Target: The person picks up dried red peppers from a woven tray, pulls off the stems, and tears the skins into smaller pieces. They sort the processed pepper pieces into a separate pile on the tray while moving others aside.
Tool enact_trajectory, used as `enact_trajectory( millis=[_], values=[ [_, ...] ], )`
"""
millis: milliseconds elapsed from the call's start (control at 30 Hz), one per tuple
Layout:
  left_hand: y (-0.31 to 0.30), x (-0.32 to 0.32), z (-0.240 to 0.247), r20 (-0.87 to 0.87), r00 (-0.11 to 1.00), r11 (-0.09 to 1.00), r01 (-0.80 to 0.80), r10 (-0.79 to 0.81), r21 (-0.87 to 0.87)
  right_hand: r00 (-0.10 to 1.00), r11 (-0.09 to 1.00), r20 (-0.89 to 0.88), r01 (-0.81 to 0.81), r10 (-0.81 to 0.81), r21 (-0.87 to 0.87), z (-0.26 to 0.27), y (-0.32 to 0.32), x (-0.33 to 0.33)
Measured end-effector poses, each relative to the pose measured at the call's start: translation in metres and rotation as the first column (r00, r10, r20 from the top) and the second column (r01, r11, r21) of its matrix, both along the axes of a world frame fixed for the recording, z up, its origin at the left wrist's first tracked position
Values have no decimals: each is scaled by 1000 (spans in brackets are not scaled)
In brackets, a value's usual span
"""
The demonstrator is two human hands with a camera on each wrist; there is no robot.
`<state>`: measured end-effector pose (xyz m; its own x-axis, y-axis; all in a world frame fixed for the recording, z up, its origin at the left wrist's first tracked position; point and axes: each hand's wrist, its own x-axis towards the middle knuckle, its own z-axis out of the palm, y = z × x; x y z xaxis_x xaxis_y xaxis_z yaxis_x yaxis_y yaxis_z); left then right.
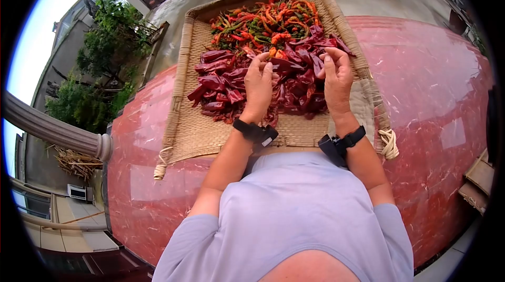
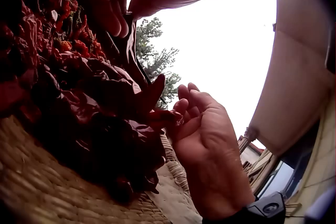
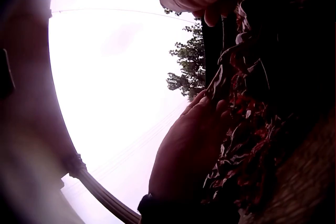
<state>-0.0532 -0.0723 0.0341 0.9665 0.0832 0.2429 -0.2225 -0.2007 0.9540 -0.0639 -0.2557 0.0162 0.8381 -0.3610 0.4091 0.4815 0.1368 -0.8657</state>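
Note:
My left hand (image 1: pixel 259 86) is over the middle of a heap of dark red dried chili peppers (image 1: pixel 214 83). Between its thumb and fingers it pinches a long, glossy chili pepper (image 1: pixel 286 65). To its right, my right hand (image 1: pixel 338 81) is raised with bent fingers, holding another dark red chili pepper (image 1: pixel 317 64) by the fingertips. The left wrist view shows this right hand (image 2: pixel 207 137) palm up at the heap's edge. Deep shadow hides much of the fingertips in the right wrist view.
The heap lies in a large woven tray (image 1: pixel 184 124) with a raised rim. Behind it are thinner orange, red and green chili peppers (image 1: pixel 263 21). A piece of beige cloth (image 1: pixel 363 106) lies at the right. Red polished stone (image 1: pixel 421 87) surrounds the tray; a column (image 1: pixel 58 127) stands left.

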Motion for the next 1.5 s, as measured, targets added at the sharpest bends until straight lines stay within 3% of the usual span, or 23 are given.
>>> enact_trajectory(
  millis=[33,233,267,367,400,467,533,633,667,733,767,833,867,1000,1100,1200,1300,1333,1433,1500],
  values=[
    [4,-1,0,-2,1000,1000,-13,13,-19,1000,1000,-18,-17,17,-2,-1,1,0],
    [4,-17,18,-55,986,984,151,-157,-100,990,870,2,-123,141,-478,7,8,-7],
    [3,-19,21,-76,976,972,191,-203,-139,987,874,15,-134,160,-468,6,10,-7],
    [5,-22,31,-120,982,958,111,-147,-266,989,910,-67,-148,133,-387,13,11,-13],
    [12,-19,33,-126,981,951,103,-145,-292,997,923,-43,-76,65,-377,9,9,-10],
    [26,-4,29,-35,999,929,-17,4,-369,998,935,3,66,-70,-349,-2,6,1],
    [33,-2,33,-4,978,883,-190,208,-429,999,977,-7,41,-44,-207,4,4,-3],
    [30,-10,35,79,892,896,-444,445,-25,999,991,18,46,-44,-129,5,3,-3],
    [33,-10,25,131,938,938,-335,322,93,999,990,18,47,-45,-132,5,3,-3],
    [24,-14,21,-1,1000,968,12,-12,253,999,990,4,41,-41,-134,5,4,-5],
    [18,-14,16,-88,981,935,193,-174,298,999,990,-5,38,-39,-135,6,5,-5],
    [2,-5,-6,-195,942,915,317,-273,249,999,990,-13,34,-36,-136,7,4,-4],
    [-2,4,-27,-121,955,902,295,-270,315,999,990,-15,33,-35,-134,6,4,-3],
    [-16,-5,-24,-52,974,787,209,-221,580,999,986,-31,36,-41,-164,3,3,-3],
    [-16,-10,-24,-48,977,787,197,-208,585,999,980,-16,47,-51,-193,4,3,-3],
    [-13,-9,-23,-40,965,797,236,-259,556,997,985,-76,15,-29,-173,6,3,-6],
    [-8,-8,-16,-91,965,879,262,-246,398,987,912,58,164,-153,-377,-2,2,3],
    [-5,-5,-19,-51,963,873,263,-266,410,992,921,51,130,-120,-367,1,2,1],
    [-3,-7,-8,-133,943,940,320,-304,119,999,926,40,30,-16,-377,9,6,-7],
    [-2,-12,-5,-110,948,948,308,-300,74,998,899,47,-22,47,-437,10,8,-8]
  ],
)
